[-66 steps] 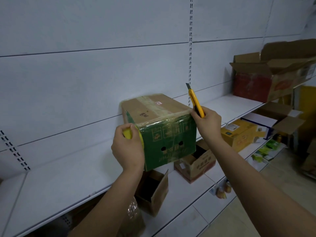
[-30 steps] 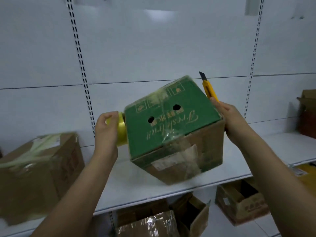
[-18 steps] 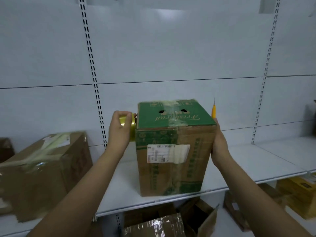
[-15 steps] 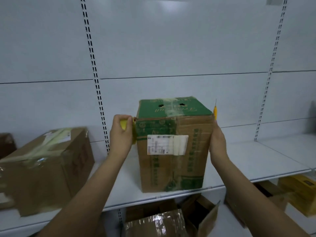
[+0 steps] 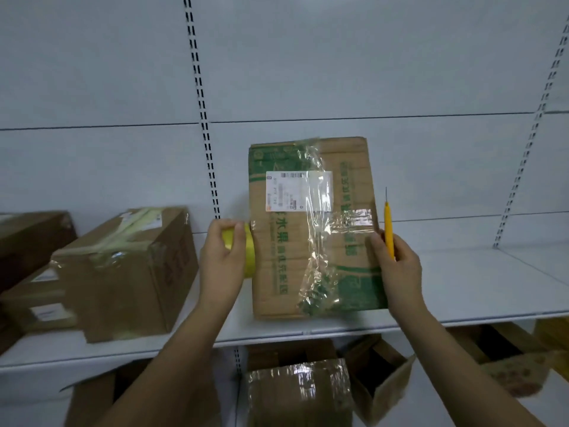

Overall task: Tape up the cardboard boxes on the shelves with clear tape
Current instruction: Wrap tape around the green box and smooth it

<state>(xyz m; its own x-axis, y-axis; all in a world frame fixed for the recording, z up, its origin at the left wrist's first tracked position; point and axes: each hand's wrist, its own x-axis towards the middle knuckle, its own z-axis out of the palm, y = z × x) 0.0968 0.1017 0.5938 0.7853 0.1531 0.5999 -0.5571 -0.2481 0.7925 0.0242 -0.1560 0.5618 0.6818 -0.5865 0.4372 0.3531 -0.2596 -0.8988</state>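
A brown and green cardboard box point(image 5: 348, 272) stands upright on the white shelf point(image 5: 462, 291), wrapped in wrinkled clear tape, with a white label on its front. My left hand point(image 5: 220, 266) grips a yellow roll of tape point(image 5: 246, 252) against the box's left side. My right hand point(image 5: 395, 266) holds a yellow utility knife point(image 5: 388, 229) with the blade pointing up, right at the box's right edge.
Taped brown boxes point(image 5: 123, 272) sit on the same shelf to the left. Below the shelf are a plastic-wrapped box point(image 5: 298, 392) and open cardboard boxes point(image 5: 385, 377). The white back panel has slotted uprights point(image 5: 203, 118).
The box went from tilted in the air to standing on the shelf. My view has since dropped and come closer, so the box's top is out of sight. Both hands remain at its sides.
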